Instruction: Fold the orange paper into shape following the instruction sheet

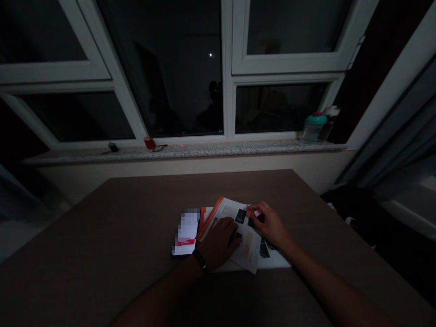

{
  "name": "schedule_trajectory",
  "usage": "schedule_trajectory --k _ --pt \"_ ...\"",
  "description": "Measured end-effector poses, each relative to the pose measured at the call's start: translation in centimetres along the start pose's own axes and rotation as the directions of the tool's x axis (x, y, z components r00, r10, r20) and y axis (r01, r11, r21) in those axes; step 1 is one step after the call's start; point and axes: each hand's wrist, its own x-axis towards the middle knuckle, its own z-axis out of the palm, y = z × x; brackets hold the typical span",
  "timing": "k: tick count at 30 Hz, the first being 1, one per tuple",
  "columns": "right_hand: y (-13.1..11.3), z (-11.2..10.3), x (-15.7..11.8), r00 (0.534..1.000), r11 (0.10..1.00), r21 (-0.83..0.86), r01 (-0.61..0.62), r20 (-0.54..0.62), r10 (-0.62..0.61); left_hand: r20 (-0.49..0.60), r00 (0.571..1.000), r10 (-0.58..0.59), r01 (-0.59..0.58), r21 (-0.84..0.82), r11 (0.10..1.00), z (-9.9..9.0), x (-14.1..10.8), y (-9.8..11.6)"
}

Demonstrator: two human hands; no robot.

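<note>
A printed sheet [252, 247] with an orange edge lies slanted on top of more printed paper [281, 261] on the brown table. My left hand [218, 240], a dark band on its wrist, rests flat on the sheet with its fingers stretched out. At the sheet's upper right corner, my right hand [270, 225] has its thumb and fingertips drawn together. A small pale-pink spot and an orange patch show at those fingertips; what they grip is too small and dim to name. Just left of the papers is a phone [185, 234] with its screen lit.
The brown table [119, 227] runs up to the wall beneath a window. On the speckled sill [218, 150] are a small red object [149, 143], a small dark object [112, 146] and a teal-lidded bottle [314, 127]. Grey curtain [391, 127] hangs at right. The room is dark.
</note>
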Motion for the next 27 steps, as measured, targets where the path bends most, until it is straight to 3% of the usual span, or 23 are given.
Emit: schedule_trajectory --k 7,17,22,27 --pt "0.5 0.2 0.0 1.000 1.000 0.004 -0.025 0.015 0.025 0.050 0.996 0.079 -0.078 -0.037 0.996 0.1 0.0 -0.1" --pt "0.1 0.7 -0.5 0.992 0.996 0.021 0.090 0.091 -0.091 0.113 0.990 0.080 -0.068 -0.110 0.992 -0.3 0.1 0.2" --pt "-0.2 0.7 -0.7 0.978 0.985 0.085 0.152 0.132 -0.162 0.102 0.984 0.144 -0.130 -0.130 0.983 0.2 0.3 -0.1" --pt "-0.4 0.8 -0.6 0.974 0.979 0.111 0.172 0.127 -0.186 0.111 0.983 0.147 -0.146 -0.013 0.989 0.8 0.1 -0.6"
